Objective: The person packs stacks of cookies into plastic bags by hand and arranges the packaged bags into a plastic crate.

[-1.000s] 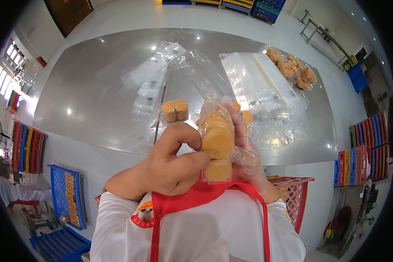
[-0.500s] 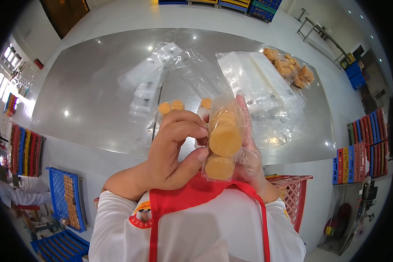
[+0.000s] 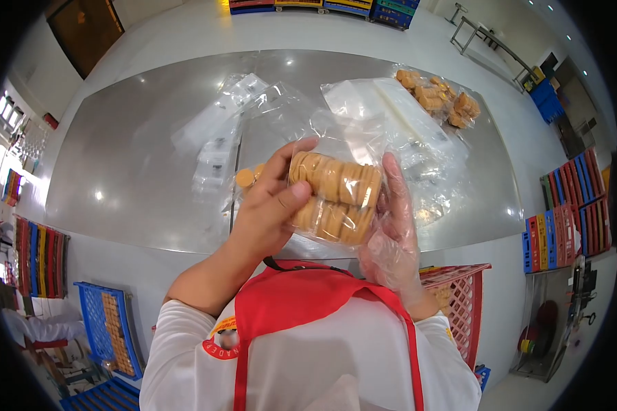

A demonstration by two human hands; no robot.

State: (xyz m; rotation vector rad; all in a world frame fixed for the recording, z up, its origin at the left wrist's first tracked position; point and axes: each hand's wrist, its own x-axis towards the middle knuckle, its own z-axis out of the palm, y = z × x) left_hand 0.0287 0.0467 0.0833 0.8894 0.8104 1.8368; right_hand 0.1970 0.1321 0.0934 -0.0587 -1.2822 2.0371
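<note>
A clear plastic bag of round, flat golden biscuits (image 3: 336,198), stacked in two rows, lies sideways in front of my chest. My bare left hand (image 3: 267,205) is closed around its left end, thumb on the front. At the right end, my right hand (image 3: 395,236) wears a clear plastic glove; its fingers are stretched upward and its palm side rests along the bag. Behind my left hand, partly hidden, more round biscuits (image 3: 245,178) sit on the steel table (image 3: 137,157).
Flat clear bags (image 3: 397,109) are piled right of centre, with printed bags (image 3: 219,151) on the left. Filled biscuit bags (image 3: 435,96) lie at the back right. A red crate (image 3: 463,301) stands by my right side, a blue crate (image 3: 103,322) at lower left. Stacked crates (image 3: 569,212) line the right.
The biscuit bag has turned from end-on to sideways, showing both rows. My left hand has shifted from pinching near its edge to gripping its left end. The view has moved slightly.
</note>
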